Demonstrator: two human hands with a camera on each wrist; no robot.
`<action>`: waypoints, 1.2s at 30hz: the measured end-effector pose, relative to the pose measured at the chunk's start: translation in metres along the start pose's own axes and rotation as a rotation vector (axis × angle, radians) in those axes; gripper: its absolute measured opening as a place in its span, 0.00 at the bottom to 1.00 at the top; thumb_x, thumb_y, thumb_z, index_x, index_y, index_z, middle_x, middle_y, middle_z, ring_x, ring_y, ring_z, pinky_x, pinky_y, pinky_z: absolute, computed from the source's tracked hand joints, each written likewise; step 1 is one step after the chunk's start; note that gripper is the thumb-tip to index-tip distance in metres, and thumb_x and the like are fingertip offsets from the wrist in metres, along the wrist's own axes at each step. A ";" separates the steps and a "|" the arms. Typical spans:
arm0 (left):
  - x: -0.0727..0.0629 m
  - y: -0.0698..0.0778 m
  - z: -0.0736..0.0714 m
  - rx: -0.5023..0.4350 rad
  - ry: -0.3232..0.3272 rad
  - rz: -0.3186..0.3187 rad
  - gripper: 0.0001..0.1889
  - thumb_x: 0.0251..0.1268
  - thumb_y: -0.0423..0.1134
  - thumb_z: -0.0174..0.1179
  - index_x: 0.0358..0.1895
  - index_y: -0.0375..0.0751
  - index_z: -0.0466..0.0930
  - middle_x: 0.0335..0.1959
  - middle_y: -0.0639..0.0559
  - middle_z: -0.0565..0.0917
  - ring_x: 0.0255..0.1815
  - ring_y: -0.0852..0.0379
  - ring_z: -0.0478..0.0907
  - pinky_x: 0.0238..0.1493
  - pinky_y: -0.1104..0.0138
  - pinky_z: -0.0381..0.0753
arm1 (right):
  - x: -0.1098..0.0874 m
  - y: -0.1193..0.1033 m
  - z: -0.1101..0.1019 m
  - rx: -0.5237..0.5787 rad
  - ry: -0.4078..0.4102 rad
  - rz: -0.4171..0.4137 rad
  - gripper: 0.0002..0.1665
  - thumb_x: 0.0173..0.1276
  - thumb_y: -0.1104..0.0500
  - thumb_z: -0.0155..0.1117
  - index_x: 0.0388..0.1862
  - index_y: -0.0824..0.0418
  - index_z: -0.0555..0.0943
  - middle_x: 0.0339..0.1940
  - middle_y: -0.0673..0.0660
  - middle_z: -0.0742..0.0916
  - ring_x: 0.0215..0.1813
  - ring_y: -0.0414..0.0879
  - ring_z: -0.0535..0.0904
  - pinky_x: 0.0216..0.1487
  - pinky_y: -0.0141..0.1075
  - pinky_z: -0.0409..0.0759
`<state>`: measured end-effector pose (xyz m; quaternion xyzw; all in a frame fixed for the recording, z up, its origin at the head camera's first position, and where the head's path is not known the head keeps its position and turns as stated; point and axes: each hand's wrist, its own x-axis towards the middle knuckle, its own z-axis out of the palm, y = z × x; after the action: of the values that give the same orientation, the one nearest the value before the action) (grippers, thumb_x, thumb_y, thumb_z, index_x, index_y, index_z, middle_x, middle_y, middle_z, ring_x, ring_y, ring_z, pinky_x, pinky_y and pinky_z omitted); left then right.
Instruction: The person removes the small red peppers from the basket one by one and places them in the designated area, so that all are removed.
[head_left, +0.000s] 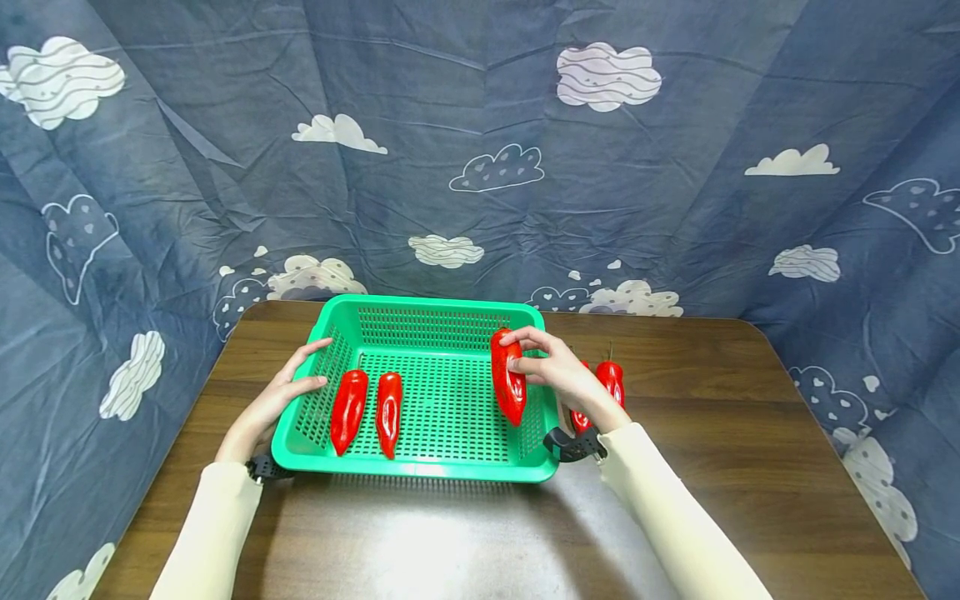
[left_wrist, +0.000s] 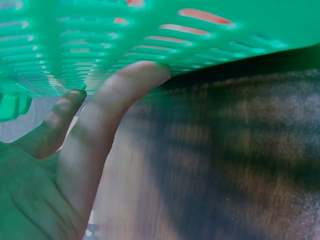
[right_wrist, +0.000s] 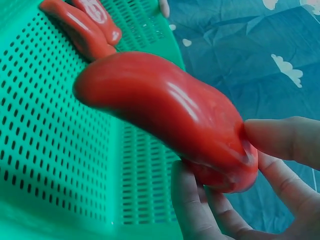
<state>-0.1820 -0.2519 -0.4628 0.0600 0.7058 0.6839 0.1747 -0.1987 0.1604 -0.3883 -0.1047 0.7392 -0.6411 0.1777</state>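
head: glossy, tapered pepper [head_left: 504, 392] over slotted plastic basket [head_left: 420, 470]

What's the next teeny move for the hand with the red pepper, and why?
I'd say the right hand should perhaps lower its red pepper onto the green basket's floor. It holds the pepper over the right side, where the floor looks bare, and the two other red peppers in the basket lie toward the left.

Right hand [head_left: 557, 367] pinches, its fingers [head_left: 527, 335] bent; left hand [head_left: 272, 402] seems relaxed, some of it hidden, forearm [head_left: 212, 533] angled inward.
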 end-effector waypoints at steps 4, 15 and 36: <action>-0.002 0.000 0.000 -0.032 -0.005 -0.013 0.31 0.73 0.38 0.49 0.74 0.60 0.50 0.72 0.44 0.44 0.50 0.38 0.73 0.46 0.51 0.78 | -0.004 -0.001 -0.006 0.009 0.014 -0.007 0.20 0.66 0.70 0.57 0.57 0.70 0.71 0.51 0.65 0.75 0.43 0.49 0.77 0.45 0.41 0.78; -0.002 0.000 0.000 -0.031 -0.009 -0.010 0.30 0.74 0.37 0.47 0.74 0.60 0.49 0.71 0.42 0.44 0.50 0.38 0.73 0.46 0.50 0.77 | -0.012 0.000 -0.025 -0.036 0.067 0.000 0.19 0.66 0.67 0.58 0.56 0.67 0.73 0.54 0.65 0.73 0.46 0.51 0.77 0.48 0.45 0.78; -0.001 0.002 -0.002 0.086 -0.013 0.050 0.31 0.73 0.38 0.50 0.75 0.53 0.50 0.74 0.43 0.41 0.55 0.42 0.69 0.47 0.56 0.77 | -0.028 0.008 -0.053 -0.003 0.126 0.013 0.20 0.68 0.67 0.55 0.58 0.71 0.69 0.51 0.65 0.74 0.43 0.49 0.78 0.43 0.41 0.81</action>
<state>-0.1823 -0.2538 -0.4603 0.0895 0.7316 0.6568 0.1593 -0.1935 0.2207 -0.3861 -0.0597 0.7507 -0.6440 0.1347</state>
